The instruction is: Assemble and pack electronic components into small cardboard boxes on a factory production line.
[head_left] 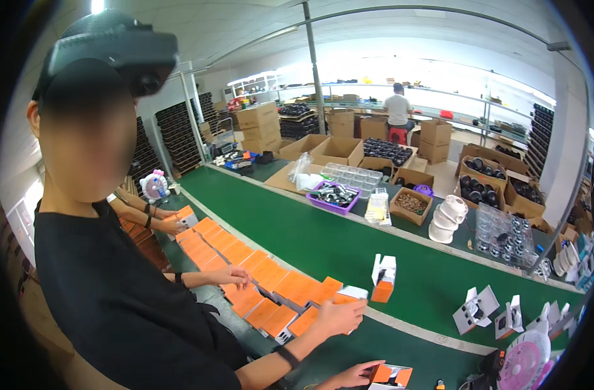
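Note:
At the bottom edge, my left hand point(356, 376) grips the left side of a small orange-and-white box point(390, 376) with its flaps open. Dark parts show inside the box, and the picture's lower edge cuts it off. My right hand is not in view. To the left, a co-worker in a black shirt and headset holds an orange-and-white box point(351, 296) in one hand point(339, 316). The co-worker's other hand point(232, 277) is over rows of orange boxes point(264, 273) at the green belt's near side.
On the green belt point(277, 227) stand an open orange-and-white box point(383, 279) and several open white boxes point(475, 310). A pink fan point(523, 364) is at lower right. Beyond the belt are a purple basket point(334, 196) and cartons point(410, 204). Another person's hands point(170, 221) touch boxes at far left.

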Action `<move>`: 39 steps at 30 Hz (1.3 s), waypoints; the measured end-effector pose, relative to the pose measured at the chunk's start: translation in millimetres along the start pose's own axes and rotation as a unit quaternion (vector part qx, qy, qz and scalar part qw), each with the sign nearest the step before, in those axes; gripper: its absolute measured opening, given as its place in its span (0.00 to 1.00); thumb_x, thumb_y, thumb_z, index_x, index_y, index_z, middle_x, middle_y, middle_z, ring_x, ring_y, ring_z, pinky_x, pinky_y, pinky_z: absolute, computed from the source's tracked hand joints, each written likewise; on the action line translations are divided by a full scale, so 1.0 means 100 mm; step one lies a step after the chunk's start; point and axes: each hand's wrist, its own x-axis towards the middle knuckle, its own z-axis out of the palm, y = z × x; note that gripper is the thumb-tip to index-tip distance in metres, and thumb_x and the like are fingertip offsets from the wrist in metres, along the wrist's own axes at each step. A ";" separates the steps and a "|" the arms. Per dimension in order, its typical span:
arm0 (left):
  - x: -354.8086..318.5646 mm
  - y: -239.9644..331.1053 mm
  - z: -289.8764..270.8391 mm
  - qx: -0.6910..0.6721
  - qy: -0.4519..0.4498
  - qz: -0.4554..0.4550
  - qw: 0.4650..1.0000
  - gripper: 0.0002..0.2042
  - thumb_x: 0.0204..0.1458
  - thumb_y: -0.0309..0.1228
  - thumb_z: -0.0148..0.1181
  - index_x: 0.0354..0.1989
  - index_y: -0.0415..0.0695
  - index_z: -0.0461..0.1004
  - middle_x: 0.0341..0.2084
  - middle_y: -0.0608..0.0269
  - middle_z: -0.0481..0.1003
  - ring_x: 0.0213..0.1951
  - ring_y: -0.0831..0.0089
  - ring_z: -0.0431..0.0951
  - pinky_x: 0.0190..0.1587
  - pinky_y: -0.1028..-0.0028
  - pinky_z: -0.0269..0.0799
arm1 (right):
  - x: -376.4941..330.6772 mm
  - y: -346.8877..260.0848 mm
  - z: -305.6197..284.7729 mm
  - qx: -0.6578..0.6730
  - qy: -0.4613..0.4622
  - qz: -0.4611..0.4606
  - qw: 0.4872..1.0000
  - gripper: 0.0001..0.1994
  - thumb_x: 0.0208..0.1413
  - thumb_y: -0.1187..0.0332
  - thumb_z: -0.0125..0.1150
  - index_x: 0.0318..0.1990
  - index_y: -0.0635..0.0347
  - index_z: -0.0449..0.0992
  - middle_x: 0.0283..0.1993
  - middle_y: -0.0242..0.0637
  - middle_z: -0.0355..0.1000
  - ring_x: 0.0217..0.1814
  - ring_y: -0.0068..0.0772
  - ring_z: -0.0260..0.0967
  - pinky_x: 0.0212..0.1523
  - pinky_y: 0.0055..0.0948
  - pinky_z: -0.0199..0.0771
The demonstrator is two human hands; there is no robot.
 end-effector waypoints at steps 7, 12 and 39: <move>0.32 -0.06 0.30 0.464 0.238 0.031 0.853 0.25 0.36 0.45 0.68 0.36 0.40 0.67 0.26 0.46 0.75 0.32 0.51 0.76 0.35 0.58 0.71 | 0.26 0.04 0.05 0.072 0.064 0.040 0.995 0.10 0.41 0.71 0.63 0.31 0.60 0.70 0.27 0.42 0.66 0.26 0.45 0.64 0.29 0.36 0.66; 0.25 -0.20 0.16 0.417 0.214 0.026 0.883 0.25 0.41 0.42 0.65 0.42 0.39 0.66 0.25 0.50 0.75 0.32 0.57 0.77 0.34 0.60 0.72 | 0.68 0.37 -0.15 0.115 -0.011 0.263 0.958 0.17 0.42 0.66 0.66 0.39 0.62 0.70 0.28 0.42 0.68 0.30 0.35 0.68 0.32 0.35 0.69; -0.01 -1.00 -0.06 -0.001 0.239 -0.111 0.965 0.30 0.61 0.52 0.32 0.64 0.42 0.51 0.60 0.58 0.55 0.63 0.67 0.51 0.65 0.70 0.42 | -0.09 1.04 0.43 0.692 0.027 0.430 0.579 0.17 0.58 0.67 0.52 0.53 0.66 0.67 0.48 0.36 0.71 0.47 0.28 0.70 0.48 0.27 0.71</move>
